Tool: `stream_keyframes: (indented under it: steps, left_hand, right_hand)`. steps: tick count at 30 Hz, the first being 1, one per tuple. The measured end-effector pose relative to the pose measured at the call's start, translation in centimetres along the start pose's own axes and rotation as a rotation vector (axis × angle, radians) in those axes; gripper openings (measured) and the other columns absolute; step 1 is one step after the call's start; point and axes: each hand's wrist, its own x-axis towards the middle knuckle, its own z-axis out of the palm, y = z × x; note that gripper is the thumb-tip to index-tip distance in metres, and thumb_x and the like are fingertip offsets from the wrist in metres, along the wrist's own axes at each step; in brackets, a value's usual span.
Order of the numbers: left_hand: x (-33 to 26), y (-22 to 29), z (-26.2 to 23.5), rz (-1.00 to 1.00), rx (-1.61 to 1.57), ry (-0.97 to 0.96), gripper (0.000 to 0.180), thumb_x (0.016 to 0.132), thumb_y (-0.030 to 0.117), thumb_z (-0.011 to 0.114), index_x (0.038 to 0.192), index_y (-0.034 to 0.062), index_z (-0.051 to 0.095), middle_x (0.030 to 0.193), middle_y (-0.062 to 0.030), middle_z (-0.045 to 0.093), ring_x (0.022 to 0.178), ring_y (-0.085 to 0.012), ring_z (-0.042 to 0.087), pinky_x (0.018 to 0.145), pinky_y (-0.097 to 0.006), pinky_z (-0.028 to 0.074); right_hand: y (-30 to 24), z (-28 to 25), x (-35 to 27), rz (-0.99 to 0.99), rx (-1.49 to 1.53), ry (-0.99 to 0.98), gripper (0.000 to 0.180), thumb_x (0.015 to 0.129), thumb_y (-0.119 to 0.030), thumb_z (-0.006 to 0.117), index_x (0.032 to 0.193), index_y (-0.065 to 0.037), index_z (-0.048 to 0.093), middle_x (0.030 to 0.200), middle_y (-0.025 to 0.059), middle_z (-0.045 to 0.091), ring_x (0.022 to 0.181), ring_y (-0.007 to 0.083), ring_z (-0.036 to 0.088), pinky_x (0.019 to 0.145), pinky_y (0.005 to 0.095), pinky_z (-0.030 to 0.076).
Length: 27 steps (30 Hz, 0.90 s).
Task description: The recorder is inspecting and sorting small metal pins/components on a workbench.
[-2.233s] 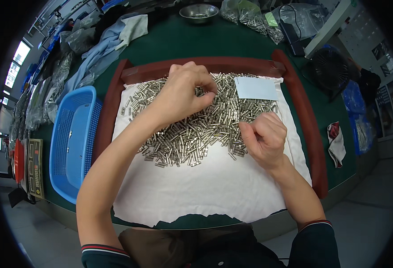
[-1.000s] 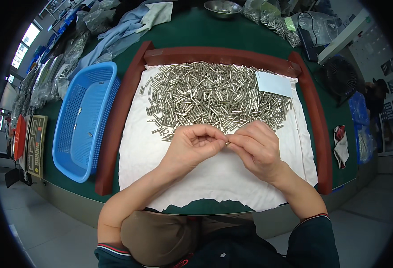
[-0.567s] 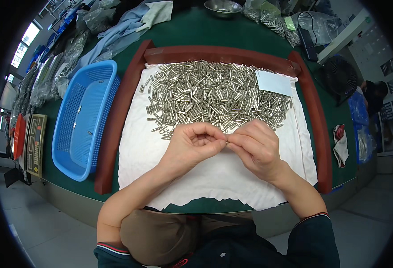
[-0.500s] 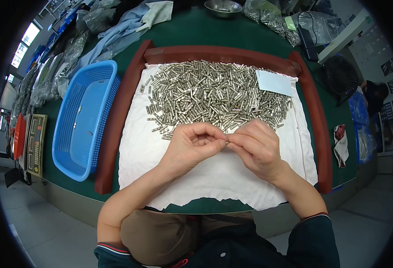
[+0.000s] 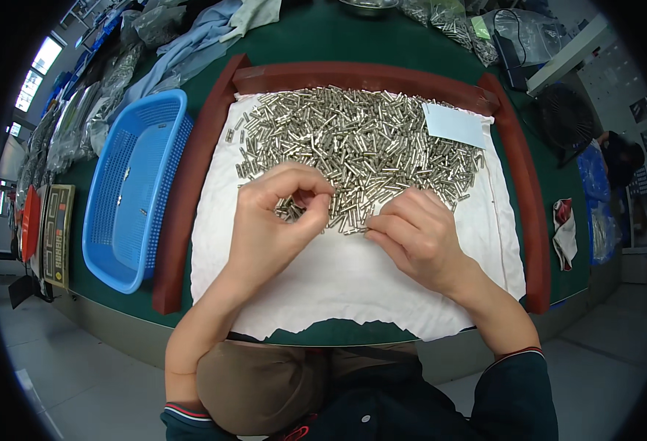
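Observation:
A wide heap of small silvery metal pins (image 5: pixel 338 140) lies on a white cloth (image 5: pixel 353 283). Over the heap's near left edge is my left hand (image 5: pixel 275 220), its thumb and forefinger pressed together in a ring; whatever may be between the tips is too small to make out. My right hand (image 5: pixel 420 239) is closed in a pinch at the heap's near edge, just above the cloth. A single metal pin (image 5: pixel 355 231) shows at its fingertips, pointing left. The two hands are apart.
A dark red wooden frame (image 5: pixel 353 73) borders the cloth at the back and sides. Left of it stands a blue plastic basket (image 5: pixel 92 242) with a few small pieces inside. A pale blue paper (image 5: pixel 454 125) lies on the heap's right. A black fan (image 5: pixel 562 117) is farther right.
My hands, fingertips together before, have come apart. The left moved left and up toward the heap; the right stays near its place, a pin now showing at its fingertips.

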Motion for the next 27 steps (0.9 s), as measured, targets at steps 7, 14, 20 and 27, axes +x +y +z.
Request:
stream_keyframes:
  steps: [7,14,20,27]
  left_hand:
    - [-0.6,-1.6,-0.3,0.114,0.232,0.057,0.009,0.069,-0.004,0.062,0.076,0.0011,0.062,0.075,-0.007,0.061,0.066,-0.018,0.056,0.058,-0.028,0.044]
    - [-1.7,-1.4,-0.1,0.143,0.303,-0.144,0.007,0.066,-0.002,0.064,0.072,0.0023,0.063,0.071,-0.0068,0.057,0.07,-0.0234,0.054,0.062,-0.034,0.044]
    - [-2.1,-1.3,-0.4,0.225,0.426,-0.293,0.007,0.066,0.0,0.066,0.071,0.0031,0.063,0.071,-0.0061,0.053,0.073,-0.0239,0.053,0.066,-0.035,0.041]
    - [-2.4,-2.5,0.6,0.279,0.446,-0.321,0.008,0.067,0.001,0.067,0.074,0.0021,0.063,0.075,-0.0067,0.053,0.074,-0.0245,0.053,0.066,-0.036,0.041]
  right_hand:
    - [-0.6,1.1,-0.1,0.009,-0.016,-0.112,0.017,0.064,-0.008,0.072,0.069,-0.005,0.057,0.073,0.0041,0.05,0.072,0.0216,0.05,0.063,0.0333,0.04]
    - [0.6,0.4,-0.1,0.097,-0.039,0.059,0.014,0.063,0.002,0.07,0.072,-0.003,0.062,0.072,0.0064,0.054,0.067,0.0231,0.052,0.057,0.0337,0.04]
    - [-0.3,1.2,-0.4,0.071,0.022,-0.103,0.008,0.067,-0.002,0.066,0.07,-0.003,0.059,0.075,0.0063,0.052,0.074,0.0237,0.051,0.065,0.035,0.04]
    - [0.0,1.9,-0.7,0.107,0.012,-0.11,0.008,0.068,-0.003,0.066,0.07,-0.002,0.058,0.075,0.0067,0.051,0.075,0.0241,0.051,0.066,0.0355,0.04]
